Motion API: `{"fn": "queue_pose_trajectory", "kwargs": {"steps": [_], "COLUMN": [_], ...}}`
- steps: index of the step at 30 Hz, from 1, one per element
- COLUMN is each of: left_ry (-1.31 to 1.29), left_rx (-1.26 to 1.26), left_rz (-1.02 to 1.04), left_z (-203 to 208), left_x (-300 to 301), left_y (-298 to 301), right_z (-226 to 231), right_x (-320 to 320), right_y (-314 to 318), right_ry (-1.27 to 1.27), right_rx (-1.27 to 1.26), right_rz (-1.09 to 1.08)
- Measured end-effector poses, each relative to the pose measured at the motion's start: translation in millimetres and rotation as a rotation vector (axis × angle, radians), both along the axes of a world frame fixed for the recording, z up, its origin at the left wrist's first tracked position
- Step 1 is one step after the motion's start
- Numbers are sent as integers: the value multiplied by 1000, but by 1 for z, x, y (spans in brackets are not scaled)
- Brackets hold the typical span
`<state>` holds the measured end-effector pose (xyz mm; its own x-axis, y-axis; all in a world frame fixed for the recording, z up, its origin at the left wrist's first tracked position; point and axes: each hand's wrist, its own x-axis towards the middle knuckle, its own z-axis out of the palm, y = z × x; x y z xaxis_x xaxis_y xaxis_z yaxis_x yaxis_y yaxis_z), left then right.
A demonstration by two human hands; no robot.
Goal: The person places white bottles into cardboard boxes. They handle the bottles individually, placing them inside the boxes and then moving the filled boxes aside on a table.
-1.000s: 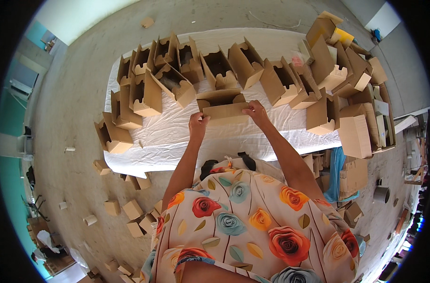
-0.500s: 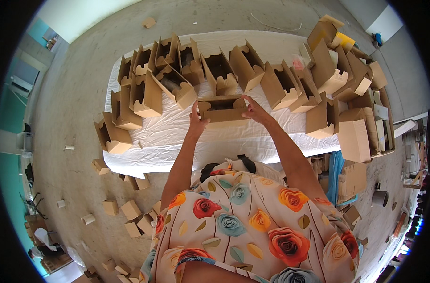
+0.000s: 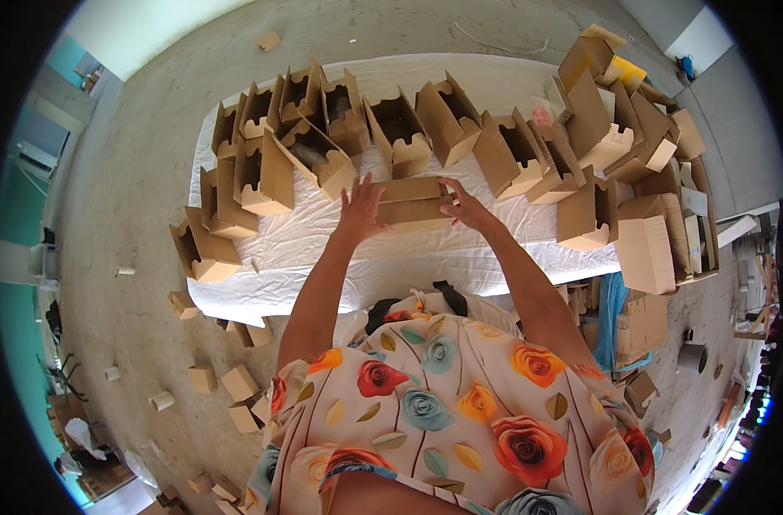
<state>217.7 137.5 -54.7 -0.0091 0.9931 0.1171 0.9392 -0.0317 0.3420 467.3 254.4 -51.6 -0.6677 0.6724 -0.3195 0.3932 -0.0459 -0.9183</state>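
Note:
A small brown cardboard box [image 3: 413, 212] lies on the white cloth in front of me, its long side toward me and its top covered by a flap. At its right end my right hand [image 3: 468, 208] holds on, thumb against the near face and fingers over the top corner. My left hand [image 3: 362, 215] is open at the box's left end, fingers spread; whether the palm touches the cardboard is hard to see. Just beyond stand open cardboard boxes, among them one [image 3: 408, 159] straight ahead and a tilted one [image 3: 333, 178] with something greyish inside.
White cloth [image 3: 310, 266] covers the table. More open boxes line its left and far sides, such as one at the left corner [image 3: 215, 268]. At the right is a heap of boxes [image 3: 644, 249]. Small cartons [image 3: 237, 380] and a short tube [image 3: 161, 400] lie on the floor.
The box's dark opening is now covered by its top flap. My left hand has let go of the left end and spread its fingers. My right hand stays at the right end.

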Motion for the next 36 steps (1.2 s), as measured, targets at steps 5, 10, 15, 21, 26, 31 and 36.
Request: {"fn": "queue_pose_trajectory", "kwargs": {"steps": [5, 10, 15, 21, 26, 31, 36], "left_ry": [187, 85, -97, 122, 98, 268, 34], "left_rx": [-69, -18, 59, -28, -26, -109, 288], "left_rz": [-105, 45, 403, 912, 1246, 1087, 270], "left_z": [19, 21, 16, 1, -12, -20, 38], "left_x": [15, 20, -18, -94, -122, -133, -63], "left_y": [11, -31, -129, -207, -195, -183, -107], "right_z": [1, -11, -15, -26, -54, -98, -142], "right_x": [0, 7, 26, 81, 128, 168, 186], "right_y": [-12, -34, -62, -95, -141, -228, -322], "right_ry": [23, 124, 169, 75, 14, -94, -217], "right_rx": [31, 98, 57, 84, 11, -105, -301], "right_rz": [27, -133, -221, -345, -618, -921, -1113]}}
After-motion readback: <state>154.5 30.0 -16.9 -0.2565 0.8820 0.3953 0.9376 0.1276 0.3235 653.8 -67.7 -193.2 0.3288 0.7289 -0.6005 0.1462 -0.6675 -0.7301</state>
